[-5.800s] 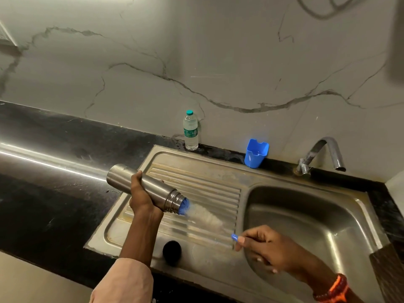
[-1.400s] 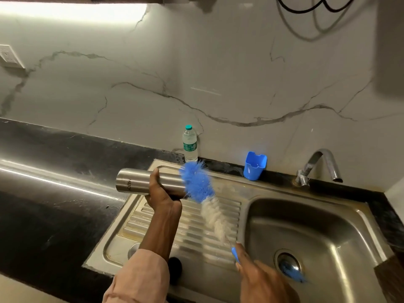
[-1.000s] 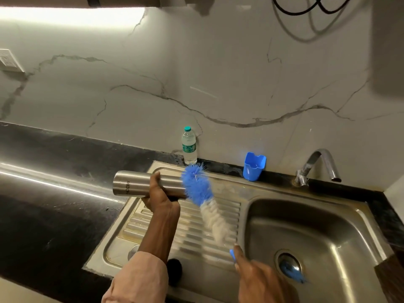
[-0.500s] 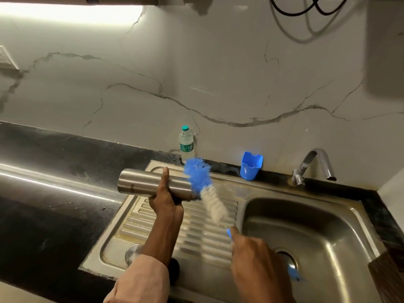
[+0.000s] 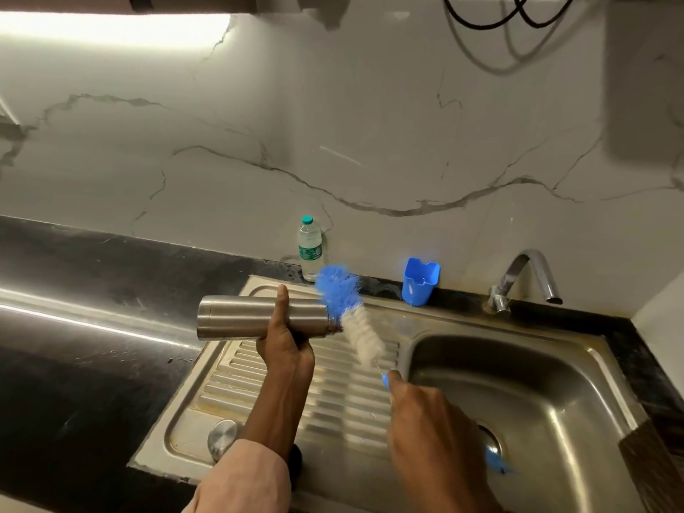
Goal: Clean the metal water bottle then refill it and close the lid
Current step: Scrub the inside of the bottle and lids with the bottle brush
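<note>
A bright strip light (image 5: 111,29) glares top left, streaking the dark counter (image 5: 74,316); wide-angle edges bend, brush bristles (image 5: 338,286) blur.

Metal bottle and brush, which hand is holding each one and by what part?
The left hand grips the metal bottle around its body, lying sideways. The right hand holds the bottle brush by its blue handle end.

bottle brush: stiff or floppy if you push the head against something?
Probably soft at the head: the brush has fluffy blue and white bristles that splay at the metal bottle's mouth. The core looks thin, so it may bend under side load. The right hand grips only its end, so it is likely light.
</note>
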